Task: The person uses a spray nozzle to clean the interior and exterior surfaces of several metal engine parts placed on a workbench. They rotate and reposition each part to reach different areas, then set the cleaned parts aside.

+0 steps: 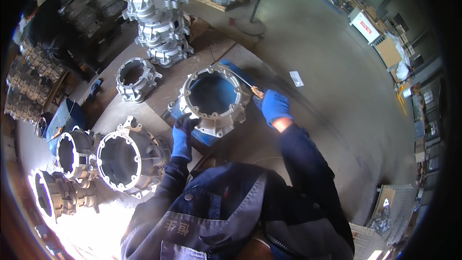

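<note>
Two gloved hands, L hand (183,130) steadying casting (214,98), R hand (275,107) gripping file (246,83)

A ring-shaped metal housing (214,98) sits at the centre of the workbench (178,74), on top of a barrel (204,137). The left hand (183,132) touches its rim at 7 o'clock, and the right hand (275,107), gripping a thin tool (243,83), lies just beside the rim at 3 o'clock. From the housing, a smaller ring casting (136,79) lies at 10 o'clock, a tall stack of castings (159,17) at 11 o'clock, and three large housings (91,159) on their sides at 8 o'clock.
</note>
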Demonstrator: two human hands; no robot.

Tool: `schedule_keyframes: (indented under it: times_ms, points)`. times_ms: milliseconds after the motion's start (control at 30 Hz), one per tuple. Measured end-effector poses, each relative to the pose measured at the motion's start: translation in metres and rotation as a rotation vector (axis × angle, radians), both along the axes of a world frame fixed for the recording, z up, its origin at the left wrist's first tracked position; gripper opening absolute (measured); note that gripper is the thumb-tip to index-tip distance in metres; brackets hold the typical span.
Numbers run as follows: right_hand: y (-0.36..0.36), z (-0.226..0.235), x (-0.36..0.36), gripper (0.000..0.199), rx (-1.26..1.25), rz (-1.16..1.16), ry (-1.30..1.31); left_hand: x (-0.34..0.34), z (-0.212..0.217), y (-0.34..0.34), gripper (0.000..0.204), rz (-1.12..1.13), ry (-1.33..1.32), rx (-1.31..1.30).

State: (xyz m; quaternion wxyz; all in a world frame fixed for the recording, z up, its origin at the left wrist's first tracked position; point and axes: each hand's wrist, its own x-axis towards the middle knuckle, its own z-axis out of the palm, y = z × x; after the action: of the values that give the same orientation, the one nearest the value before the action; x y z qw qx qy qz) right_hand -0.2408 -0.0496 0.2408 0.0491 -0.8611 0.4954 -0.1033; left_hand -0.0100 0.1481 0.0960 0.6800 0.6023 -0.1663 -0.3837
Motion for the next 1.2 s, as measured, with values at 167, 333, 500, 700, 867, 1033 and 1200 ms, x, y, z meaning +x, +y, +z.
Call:
schedule_keyframes:
  times_ms: [167, 333, 500, 700, 867, 1033, 1200]
  points:
    - [0.063, 0.030, -0.080, 0.039, 0.290, 0.004, -0.018, 0.031, 0.001, -0.055, 0.038, -0.047, 0.274, -0.250]
    - [0.107, 0.038, -0.113, 0.043, 0.933, -0.170, -0.379, 0.072, -0.040, -0.132, 0.041, -0.286, -0.219, -0.103]
    - [0.137, 0.038, -0.114, 0.028, 1.082, -0.344, -0.705, 0.056, -0.012, -0.214, 0.041, -0.288, 0.421, -0.043]
    - [0.173, 0.011, -0.145, 0.039, 1.052, -0.465, -0.963, 0.019, 0.002, -0.288, 0.040, -0.591, -0.583, -0.212]
    - [0.209, -0.009, -0.160, 0.043, 0.747, -0.499, -1.166, -0.020, 0.007, -0.327, 0.039, -0.687, -0.853, -0.311]
    - [0.232, -0.029, -0.190, 0.027, 0.677, -0.786, -1.395, -0.049, 0.016, -0.331, 0.038, -0.731, -1.006, -0.359]
    - [0.224, -0.043, -0.212, 0.037, 0.532, -0.702, -1.060, -0.021, 0.022, -0.310, 0.037, -0.673, -1.110, -0.357]
